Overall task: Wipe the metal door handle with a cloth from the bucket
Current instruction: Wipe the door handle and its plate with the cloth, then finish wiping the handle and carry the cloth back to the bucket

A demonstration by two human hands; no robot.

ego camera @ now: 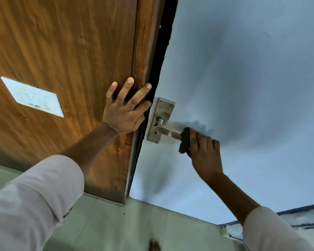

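A metal lever door handle (166, 131) on a steel backplate (161, 116) is fixed to a pale blue door (243, 78). My right hand (205, 153) is closed around a dark cloth (185, 140), which wraps the outer end of the lever. My left hand (125, 109) lies flat with fingers spread on the brown wooden panel (62, 51), right at its edge beside the backplate. It holds nothing. The bucket is not in view.
A white switch plate (33, 96) is set into the wooden panel at the left. Pale green floor tiles (116, 227) lie below. A dark gap (161, 57) runs between the wooden panel and the blue door.
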